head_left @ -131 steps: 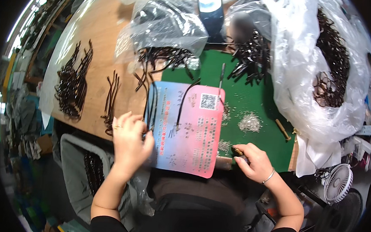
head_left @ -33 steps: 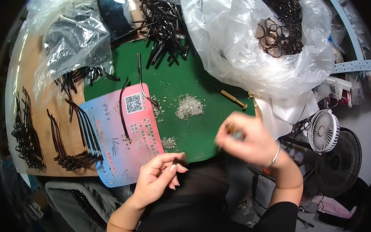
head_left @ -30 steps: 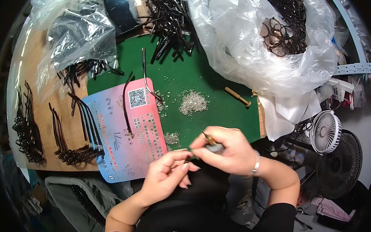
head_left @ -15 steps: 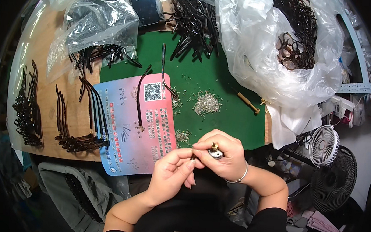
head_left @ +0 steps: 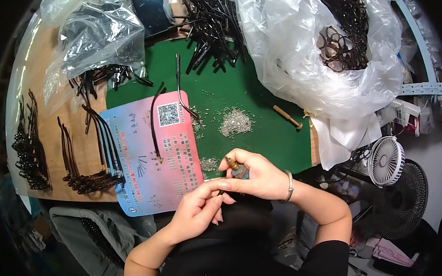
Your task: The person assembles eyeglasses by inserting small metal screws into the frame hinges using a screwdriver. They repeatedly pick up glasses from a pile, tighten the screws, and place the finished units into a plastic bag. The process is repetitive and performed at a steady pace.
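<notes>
Just below the frame's centre, the left hand (head_left: pixel 199 207) pinches a small dark piece (head_left: pixel 221 192), mostly hidden, between thumb and fingers; the right hand (head_left: pixel 259 177) curls around a brass-topped tool (head_left: pixel 238 169), thumb against the left fingers. Both forearms (head_left: pixel 323 207) angle inward, elbows bent.

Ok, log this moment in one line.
Left hand pinches dark piece; right hand holds brass-topped tool; nearby: silvery bits, pink-blue card; rest: white fan

red and dark lettering (head_left: pixel 131 167), plus a square code (head_left: pixel 170 114), on a pink-blue mat (head_left: pixel 144 146)
</notes>
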The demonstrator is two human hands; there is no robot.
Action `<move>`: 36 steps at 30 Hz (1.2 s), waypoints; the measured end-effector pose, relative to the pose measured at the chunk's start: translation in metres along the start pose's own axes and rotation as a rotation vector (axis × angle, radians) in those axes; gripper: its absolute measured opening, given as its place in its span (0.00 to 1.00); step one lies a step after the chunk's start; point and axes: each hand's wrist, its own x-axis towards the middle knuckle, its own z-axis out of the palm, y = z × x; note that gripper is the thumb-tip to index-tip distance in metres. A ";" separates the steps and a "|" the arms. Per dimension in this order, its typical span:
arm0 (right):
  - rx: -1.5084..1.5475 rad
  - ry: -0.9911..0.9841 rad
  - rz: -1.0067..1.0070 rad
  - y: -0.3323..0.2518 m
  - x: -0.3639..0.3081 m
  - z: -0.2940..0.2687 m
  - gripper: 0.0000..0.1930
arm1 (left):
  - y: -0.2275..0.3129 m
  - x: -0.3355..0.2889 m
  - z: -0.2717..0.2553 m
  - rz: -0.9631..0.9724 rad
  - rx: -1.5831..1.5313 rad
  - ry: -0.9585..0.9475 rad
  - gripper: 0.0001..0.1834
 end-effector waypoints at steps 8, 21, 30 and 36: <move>-0.960 0.175 -0.059 -0.007 -0.016 -0.008 0.30 | -0.003 -0.004 -0.016 0.103 0.131 0.320 0.14; -0.874 0.286 -0.141 -0.001 -0.025 -0.024 0.21 | -0.007 0.014 -0.010 0.210 0.367 0.388 0.13; -1.084 0.428 -0.225 0.010 -0.014 -0.013 0.20 | -0.009 0.017 -0.011 0.240 0.416 0.400 0.13; -1.148 0.411 -0.239 0.014 -0.012 -0.012 0.22 | -0.009 0.014 -0.013 0.243 0.429 0.372 0.13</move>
